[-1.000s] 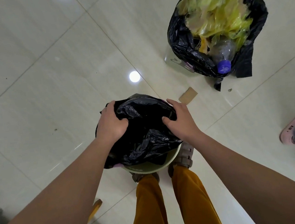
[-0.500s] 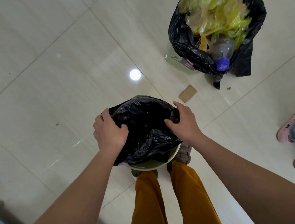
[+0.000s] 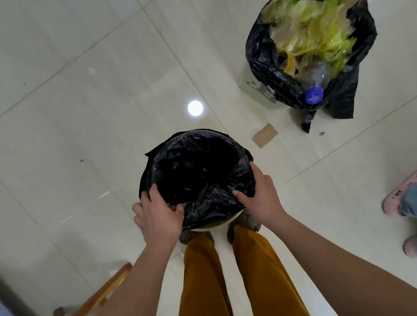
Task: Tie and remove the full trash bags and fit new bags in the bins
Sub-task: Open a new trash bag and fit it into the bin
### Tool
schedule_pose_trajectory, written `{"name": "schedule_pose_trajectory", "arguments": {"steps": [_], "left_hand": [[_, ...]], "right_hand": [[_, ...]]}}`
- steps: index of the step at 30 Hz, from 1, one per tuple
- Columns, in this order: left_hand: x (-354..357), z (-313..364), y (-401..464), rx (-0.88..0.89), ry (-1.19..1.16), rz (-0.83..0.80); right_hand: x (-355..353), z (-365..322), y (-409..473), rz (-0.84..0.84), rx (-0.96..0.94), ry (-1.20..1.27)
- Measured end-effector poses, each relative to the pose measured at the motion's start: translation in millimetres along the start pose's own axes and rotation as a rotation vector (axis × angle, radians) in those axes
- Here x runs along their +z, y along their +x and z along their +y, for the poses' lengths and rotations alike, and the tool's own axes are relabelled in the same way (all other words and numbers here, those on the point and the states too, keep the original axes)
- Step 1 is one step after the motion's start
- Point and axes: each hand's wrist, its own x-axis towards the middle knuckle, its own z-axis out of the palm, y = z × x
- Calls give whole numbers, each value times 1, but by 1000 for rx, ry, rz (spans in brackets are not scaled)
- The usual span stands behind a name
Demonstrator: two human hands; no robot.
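Indoor room, glossy tiled floor (image 3: 84, 105), wooden chair (image 3: 89, 307)

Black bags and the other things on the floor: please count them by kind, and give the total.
Black trash bags: 2, the new bag in the bin and the full bag
Plastic bottles: 1, bottle
Cardboard pieces: 1, cardboard
Total: 4

I read the new bag (image 3: 198, 173) as thin black plastic film, crinkled and glossy. The bin (image 3: 216, 225) rim shows smooth pale green plastic. The floor (image 3: 73, 119) is polished light tile, highly reflective. The full bag (image 3: 269, 59) is wrinkled black plastic holding yellow-green translucent film and a clear plastic bottle (image 3: 315, 78). The scrap (image 3: 264, 135) looks like matt brown cardboard. The trousers (image 3: 203, 284) are matt mustard cloth.
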Motion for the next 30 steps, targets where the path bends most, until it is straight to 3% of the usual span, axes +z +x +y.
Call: {"name": "schedule_pose_trajectory", "arguments": {"steps": [7, 15, 20, 25, 30], "left_hand": [[17, -9, -14, 10, -198, -69], [38, -29, -25, 112, -305, -114], [42, -38, -29, 161, -292, -111], [53, -39, -30, 156, -307, -102], [65, -43, -32, 156, -322, -82]], "right_hand": [[0, 10, -3, -65, -70, 49], [19, 26, -15, 58, -171, 88], [28, 36, -31, 138, -171, 200], [32, 49, -39, 101, -11, 227], [38, 55, -36, 111, -1, 182]]}}
